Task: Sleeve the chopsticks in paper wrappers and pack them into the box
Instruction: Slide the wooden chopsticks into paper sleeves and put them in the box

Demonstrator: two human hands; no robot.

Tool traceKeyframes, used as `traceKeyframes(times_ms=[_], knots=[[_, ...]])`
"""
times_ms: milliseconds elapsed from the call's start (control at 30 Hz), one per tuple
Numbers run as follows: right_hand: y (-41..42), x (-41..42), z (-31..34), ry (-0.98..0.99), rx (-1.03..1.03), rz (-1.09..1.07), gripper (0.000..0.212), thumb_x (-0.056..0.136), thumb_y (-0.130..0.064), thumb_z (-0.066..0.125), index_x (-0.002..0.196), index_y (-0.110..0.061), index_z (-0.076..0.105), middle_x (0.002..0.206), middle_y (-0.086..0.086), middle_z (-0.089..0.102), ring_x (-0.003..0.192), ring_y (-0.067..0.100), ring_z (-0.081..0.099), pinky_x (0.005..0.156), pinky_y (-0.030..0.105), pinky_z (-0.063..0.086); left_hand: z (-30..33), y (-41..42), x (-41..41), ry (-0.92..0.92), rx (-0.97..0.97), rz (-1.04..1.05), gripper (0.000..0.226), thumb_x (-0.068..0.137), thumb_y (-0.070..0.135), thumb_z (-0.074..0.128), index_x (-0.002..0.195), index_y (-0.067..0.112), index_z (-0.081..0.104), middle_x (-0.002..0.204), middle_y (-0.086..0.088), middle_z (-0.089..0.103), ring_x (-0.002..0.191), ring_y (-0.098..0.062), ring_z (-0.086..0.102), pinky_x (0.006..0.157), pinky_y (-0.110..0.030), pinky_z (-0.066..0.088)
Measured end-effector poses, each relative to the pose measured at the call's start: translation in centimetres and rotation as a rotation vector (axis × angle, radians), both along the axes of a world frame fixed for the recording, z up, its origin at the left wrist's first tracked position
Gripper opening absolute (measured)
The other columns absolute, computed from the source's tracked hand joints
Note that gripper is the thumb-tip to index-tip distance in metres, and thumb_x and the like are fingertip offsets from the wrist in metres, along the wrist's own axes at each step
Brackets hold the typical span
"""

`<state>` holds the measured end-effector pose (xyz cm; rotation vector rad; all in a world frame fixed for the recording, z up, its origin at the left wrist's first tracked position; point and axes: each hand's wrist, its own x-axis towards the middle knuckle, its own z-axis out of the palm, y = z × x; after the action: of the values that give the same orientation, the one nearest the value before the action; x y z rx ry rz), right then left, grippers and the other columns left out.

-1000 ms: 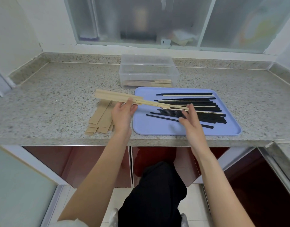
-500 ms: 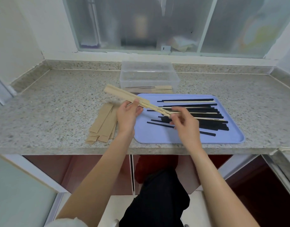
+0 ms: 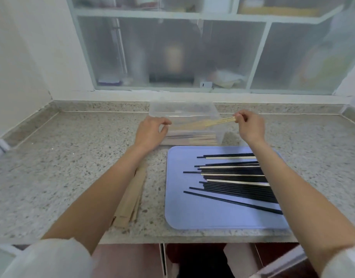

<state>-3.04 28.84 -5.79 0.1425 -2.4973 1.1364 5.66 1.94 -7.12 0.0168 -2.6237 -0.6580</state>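
A clear plastic box (image 3: pixel 182 106) stands at the back of the counter, with several sleeved pairs (image 3: pixel 192 137) lying in its bottom. Over it, tilted, I hold one pair of sleeved chopsticks (image 3: pixel 218 121). My right hand (image 3: pixel 250 127) pinches its bare wooden end just past the box's right wall. My left hand (image 3: pixel 151 130) is curled at the box's left front corner, where the paper end of the sleeve lies behind the wall. Loose black and pale chopsticks (image 3: pixel 232 189) lie on a blue tray (image 3: pixel 192 213). Brown paper wrappers (image 3: pixel 132 197) are partly hidden under my left forearm.
The speckled stone counter (image 3: pixel 72 167) runs left and right of the tray, with a raised rim along the back wall and a frosted window above. The counter's front edge lies just below the tray and wrappers.
Both hands have carried the sleeved pair from over the tray's near left corner back to the box. My right hand now pinches the far right end, and the view has tilted upward.
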Motion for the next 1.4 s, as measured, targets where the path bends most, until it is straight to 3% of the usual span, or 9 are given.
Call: traceKeyframes(times_ms=[200, 300, 433, 533, 633, 833, 1167, 1267, 1400], knots=[[-3.9, -4.4, -1.8, -0.107, 0.354, 0.135, 0.034, 0.098, -0.02, 0.036, 0.101, -0.008, 0.068, 0.102, 0.013, 0.069, 0.095, 0.033, 0.059, 0.08, 0.037, 0.046, -1.8, -1.0, -0.7, 0.008, -0.115, -0.017, 0.024, 0.091, 0.013, 0.055, 0.107, 0.019, 0.071, 0.11, -0.005, 0.07, 0.105, -0.028, 0.057, 0.091, -0.036, 0.041], [-4.2, -4.2, -2.8, -0.024, 0.639, 0.155, 0.034, 0.098, -0.029, 0.036, 0.115, -0.014, 0.062, 0.117, 0.014, 0.064, 0.113, 0.037, 0.049, 0.096, 0.043, 0.039, -2.1, -0.9, -0.4, 0.037, -0.148, -0.034, 0.025, 0.09, 0.011, 0.056, 0.109, 0.017, 0.071, 0.112, -0.006, 0.069, 0.107, -0.029, 0.057, 0.093, -0.039, 0.042], [-2.8, 0.4, -2.8, 0.279, 0.495, 0.342, 0.022, 0.095, -0.018, 0.049, 0.107, -0.011, 0.065, 0.105, 0.01, 0.067, 0.104, 0.032, 0.052, 0.085, 0.037, 0.04, -2.2, -1.0, 0.2, -0.004, -0.14, -0.051, 0.033, 0.088, 0.01, 0.056, 0.119, 0.016, 0.064, 0.123, -0.005, 0.064, 0.116, -0.028, 0.054, 0.098, -0.038, 0.039], [-1.1, 3.9, -3.7, 0.103, 0.671, 0.587, 0.017, 0.095, -0.022, 0.05, 0.099, -0.019, 0.066, 0.097, 0.0, 0.069, 0.09, 0.023, 0.06, 0.071, 0.032, 0.044, -2.5, -1.0, 1.7, 0.002, -0.069, -0.07, 0.036, 0.089, 0.012, 0.056, 0.125, 0.017, 0.059, 0.13, -0.004, 0.058, 0.119, -0.025, 0.052, 0.101, -0.036, 0.037], [0.0, 5.8, -5.5, -0.053, 0.887, 0.607, 0.021, 0.097, -0.026, 0.047, 0.109, -0.022, 0.063, 0.108, -0.003, 0.063, 0.097, 0.019, 0.058, 0.074, 0.031, 0.045, -2.9, -1.0, 4.3, -0.012, -0.04, -0.031, 0.035, 0.09, 0.016, 0.058, 0.125, 0.019, 0.058, 0.123, -0.002, 0.062, 0.114, -0.022, 0.054, 0.095, -0.032, 0.04], [-0.6, 6.7, -5.6, -0.163, 0.956, 0.539, 0.014, 0.096, -0.02, 0.046, 0.105, -0.015, 0.056, 0.11, 0.005, 0.057, 0.099, 0.025, 0.055, 0.075, 0.033, 0.042, -3.7, -2.2, 10.3, -0.298, -0.099, 0.043, 0.033, 0.09, 0.023, 0.058, 0.123, 0.023, 0.059, 0.112, 0.005, 0.065, 0.097, -0.013, 0.058, 0.079, -0.026, 0.044], [-2.1, 6.1, -4.2, -0.356, 1.099, 0.637, 0.012, 0.098, -0.021, 0.042, 0.101, -0.013, 0.05, 0.109, 0.01, 0.053, 0.092, 0.024, 0.048, 0.082, 0.035, 0.042, -4.9, -3.7, 13.4, -0.587, -0.207, 0.177, 0.063, 0.08, 0.051, 0.065, 0.131, 0.018, 0.05, 0.123, -0.006, 0.052, 0.111, -0.023, 0.053, 0.094, -0.035, 0.045], [-2.0, 7.5, -4.1, -0.183, 1.146, 0.599, 0.008, 0.099, -0.013, 0.035, 0.102, -0.011, 0.043, 0.102, 0.011, 0.056, 0.078, 0.024, 0.044, 0.069, 0.032, 0.035, -4.8, -3.5, 13.3, -0.588, -0.198, 0.187, 0.065, 0.08, 0.051, 0.065, 0.132, 0.015, 0.05, 0.125, -0.006, 0.052, 0.112, -0.023, 0.053, 0.094, -0.035, 0.045], [-2.5, 9.6, -4.7, 0.277, 1.17, 0.531, 0.032, 0.087, 0.004, 0.041, 0.118, -0.005, 0.042, 0.097, 0.012, 0.059, 0.079, 0.03, 0.051, 0.065, 0.034, 0.03, -4.7, -3.4, 13.1, -0.571, -0.136, 0.197, 0.066, 0.08, 0.052, 0.065, 0.132, 0.013, 0.053, 0.12, -0.003, 0.059, 0.109, -0.02, 0.056, 0.092, -0.032, 0.047]])
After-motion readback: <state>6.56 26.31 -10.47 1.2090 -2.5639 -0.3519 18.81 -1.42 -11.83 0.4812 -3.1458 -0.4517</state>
